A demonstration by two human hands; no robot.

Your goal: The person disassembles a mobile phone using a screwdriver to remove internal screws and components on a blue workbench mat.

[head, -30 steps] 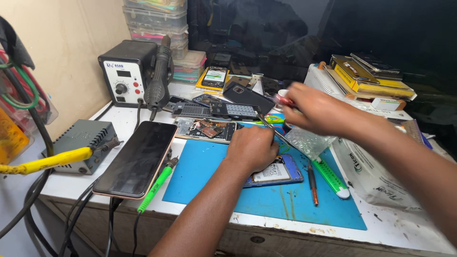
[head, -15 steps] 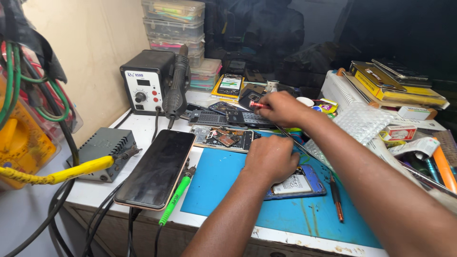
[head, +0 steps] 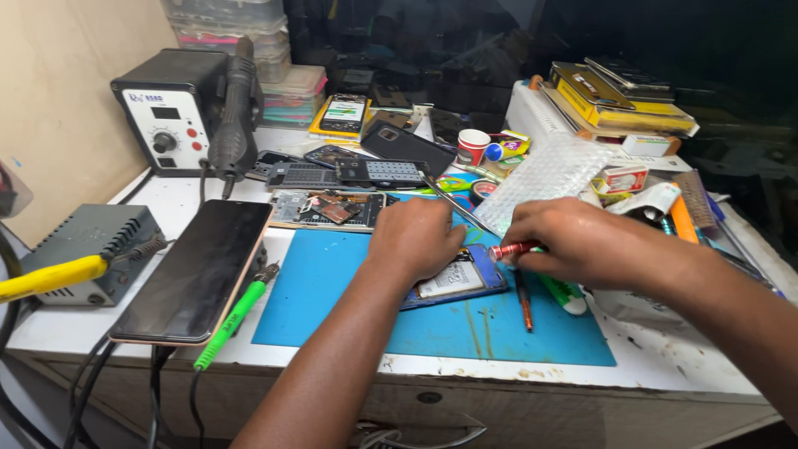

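Left hand (head: pixel 418 237): I press it palm down, fingers curled, on the upper end of the opened phone (head: pixel 459 281) so the body does not slide while I work. It clamps nothing; it only bears down.

Opened phone: lies flat on the blue mat (head: pixel 332 291), back off, pale battery label showing, lower right corner free of my hand.

Right hand (head: pixel 582 245): closed around a red-handled screwdriver (head: pixel 509 250), pinched near the tip end. I hold it low and nearly level, pointing toward the phone's right edge, just beside my left hand. Its tip is hidden, so I cannot tell whether it touches the phone.

Tweezers (head: pixel 453 204): a thin metal pair rising from behind my left hand toward the back of the bench; whether my fingers hold them I cannot tell.

Second screwdriver (head: pixel 524 303): brown handle, loose on the mat near the phone, within reach.

Dark phone (head: pixel 199 266): screen up, left of the mat, apart from the work.

Green-handled tool (head: pixel 233 320): beside that phone, at the mat's left edge.

Circuit board (head: pixel 328 209): bare, at the mat's far edge, touching nothing I hold.

Hot-air station (head: pixel 174 108): back left, its handpiece parked upright.

Yellow soldering iron (head: pixel 50 277): far left, resting on a grey box.

Bubble wrap (head: pixel 549 175): behind my right hand, among boxes and small parts.
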